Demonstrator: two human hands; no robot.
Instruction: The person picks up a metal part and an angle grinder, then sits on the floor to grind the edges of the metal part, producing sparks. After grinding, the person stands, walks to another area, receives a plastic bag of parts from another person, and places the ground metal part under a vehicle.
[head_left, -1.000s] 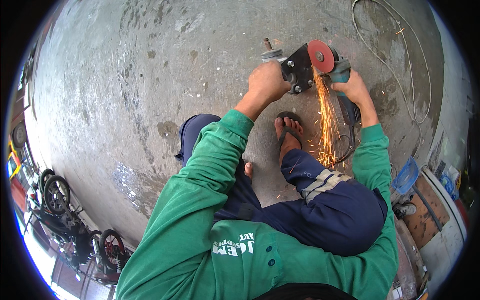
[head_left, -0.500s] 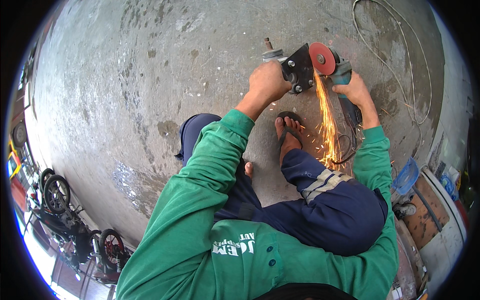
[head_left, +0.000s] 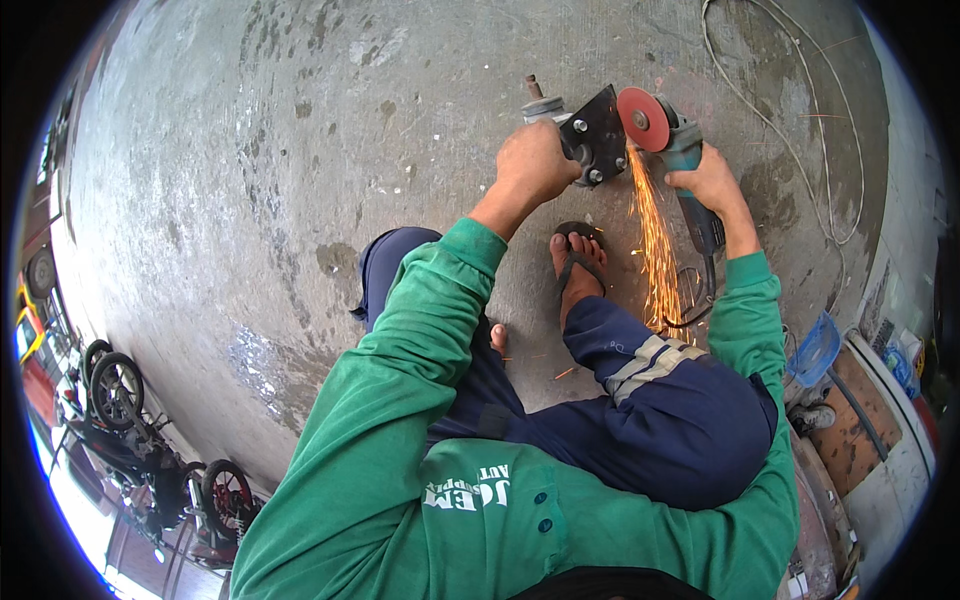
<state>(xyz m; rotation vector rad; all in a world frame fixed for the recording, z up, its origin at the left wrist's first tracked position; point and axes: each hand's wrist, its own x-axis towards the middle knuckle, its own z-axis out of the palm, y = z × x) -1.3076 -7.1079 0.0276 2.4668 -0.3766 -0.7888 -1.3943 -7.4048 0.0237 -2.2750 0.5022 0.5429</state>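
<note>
While right hand [head_left: 712, 183] grips grinder [head_left: 668, 132], left hand [head_left: 535, 160] clamps metal plate [head_left: 597, 135], fingers hidden

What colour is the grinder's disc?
Red, with a dark hub, on the angle grinder's disc, seen in the head view.

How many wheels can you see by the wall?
3, all at the lower left edge: one wheel, a second wheel lower down, and part of another higher up. More may be hidden.
</note>
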